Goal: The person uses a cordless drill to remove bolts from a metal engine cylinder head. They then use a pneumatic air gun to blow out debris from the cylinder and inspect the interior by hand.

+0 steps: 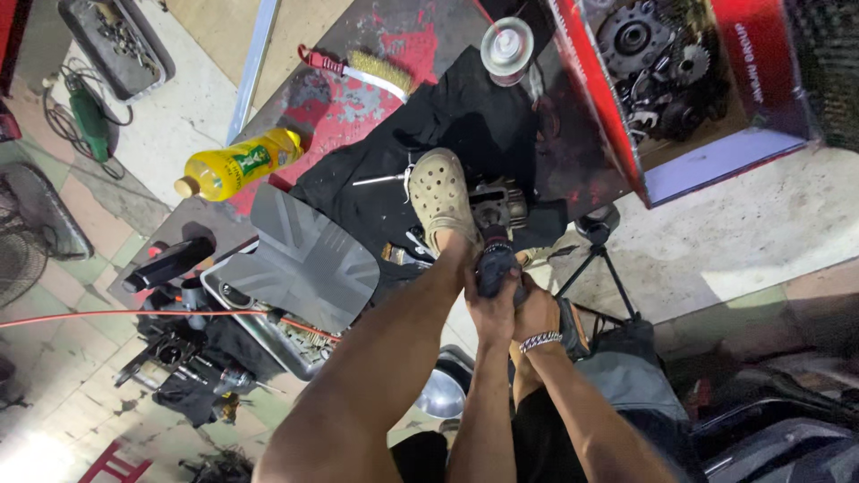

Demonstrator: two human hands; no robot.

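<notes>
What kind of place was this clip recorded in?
Probably a small repair workshop for engines or motorcycles: a red box of gears and sprockets, a wire brush on a stained work surface, and greasy engine parts on the floor.

A dark, cylindrical tool handle point(495, 268) stands roughly upright, its lower part wrapped by both hands. Its top meets a grimy metal engine part point(495, 207) lying on the black cloth point(465, 116), just beside a beige clog.
</notes>
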